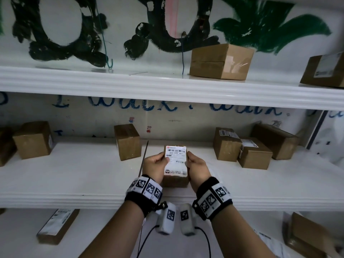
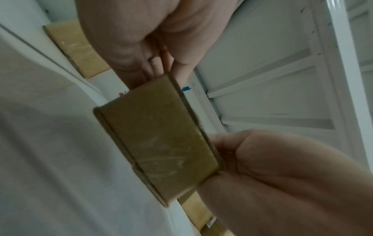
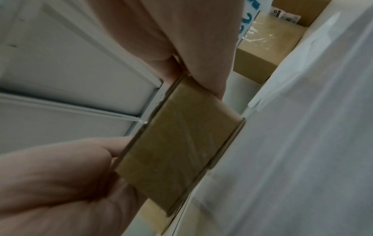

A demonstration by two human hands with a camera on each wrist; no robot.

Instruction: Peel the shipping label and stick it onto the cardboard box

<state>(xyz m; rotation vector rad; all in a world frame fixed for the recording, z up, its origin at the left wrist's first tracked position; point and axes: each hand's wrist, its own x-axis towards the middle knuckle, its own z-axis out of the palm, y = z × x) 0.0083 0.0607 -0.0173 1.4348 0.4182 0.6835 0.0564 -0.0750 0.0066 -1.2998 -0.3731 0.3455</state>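
A small cardboard box (image 1: 175, 181) is held up over the middle shelf (image 1: 74, 175), with a white shipping label (image 1: 176, 161) lying flat on its top face. My left hand (image 1: 160, 161) grips the box's left side, thumb on the label's left edge. On the other side, my right hand (image 1: 191, 161) grips the box, thumb at the label's right edge. In the left wrist view the left hand (image 2: 161, 67) clasps the far end of the box (image 2: 157, 140) and the right hand (image 2: 232, 156) its near end. The right wrist view shows the taped brown face of the box (image 3: 177, 151) between the right hand (image 3: 193, 76) and the left hand (image 3: 113, 159).
Several brown boxes stand on the middle shelf: one (image 1: 127, 141) just behind my hands, a cluster (image 1: 242, 148) to the right, one (image 1: 33, 139) at the left. A thin dark rod (image 1: 144, 158) lies beside my left hand. More boxes sit on the upper shelf (image 1: 221, 61) and lower shelf (image 1: 57, 226).
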